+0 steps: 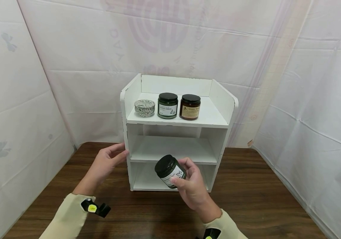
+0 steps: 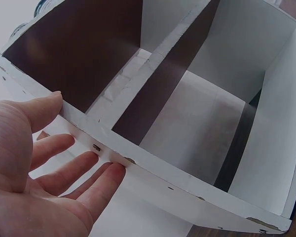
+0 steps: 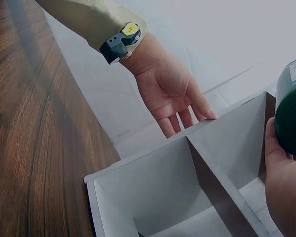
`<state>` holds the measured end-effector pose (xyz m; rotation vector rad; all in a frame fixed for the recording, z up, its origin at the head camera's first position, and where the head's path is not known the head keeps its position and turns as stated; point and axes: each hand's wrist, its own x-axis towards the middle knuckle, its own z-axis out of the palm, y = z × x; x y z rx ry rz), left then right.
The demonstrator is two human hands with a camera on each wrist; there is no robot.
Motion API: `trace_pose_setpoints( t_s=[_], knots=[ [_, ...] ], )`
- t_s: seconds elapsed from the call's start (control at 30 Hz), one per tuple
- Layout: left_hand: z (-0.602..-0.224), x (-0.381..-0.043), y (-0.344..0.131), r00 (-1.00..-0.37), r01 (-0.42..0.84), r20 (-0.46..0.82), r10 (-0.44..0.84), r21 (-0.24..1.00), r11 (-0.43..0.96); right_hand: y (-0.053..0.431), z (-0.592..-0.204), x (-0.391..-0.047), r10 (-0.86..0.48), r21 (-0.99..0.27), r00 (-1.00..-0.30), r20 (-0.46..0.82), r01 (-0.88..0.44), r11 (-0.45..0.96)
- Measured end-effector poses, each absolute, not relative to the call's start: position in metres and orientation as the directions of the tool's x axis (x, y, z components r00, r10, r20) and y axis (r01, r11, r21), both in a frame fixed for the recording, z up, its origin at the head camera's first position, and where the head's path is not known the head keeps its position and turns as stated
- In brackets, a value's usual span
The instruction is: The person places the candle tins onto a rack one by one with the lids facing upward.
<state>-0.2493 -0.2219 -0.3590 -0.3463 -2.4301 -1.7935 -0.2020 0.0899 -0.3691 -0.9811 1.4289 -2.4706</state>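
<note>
My right hand [image 1: 192,187] grips a dark green candle jar [image 1: 170,171] with a black lid and white label. It holds the jar tilted in front of the lower shelves of a white shelf unit [image 1: 173,159]. In the right wrist view the jar [image 3: 292,111] shows at the right edge, partly cut off. My left hand [image 1: 106,162] rests against the unit's left side panel. The left wrist view shows that hand [image 2: 54,168] with its thumb on the panel's front edge and its fingers extended along the outer face.
On the top shelf stand a patterned round tin [image 1: 144,108], a green candle jar [image 1: 168,106] and an amber candle jar [image 1: 190,107], side by side. The unit stands on a dark wooden table [image 1: 254,199], with white sheeting [image 1: 93,99] behind and at both sides.
</note>
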Motion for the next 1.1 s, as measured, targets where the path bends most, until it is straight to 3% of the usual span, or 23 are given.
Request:
trace_pose_setpoints(
  t_s=[1.1],
  knots=[
    [-0.3598,-0.2507,-0.2221,-0.969,0.241,0.214,0.122,0.929,0.28,0.0944,-0.3659,-0.2034,-0.344,-0.775,-0.76,0.552,-0.314,-0.549]
  ],
)
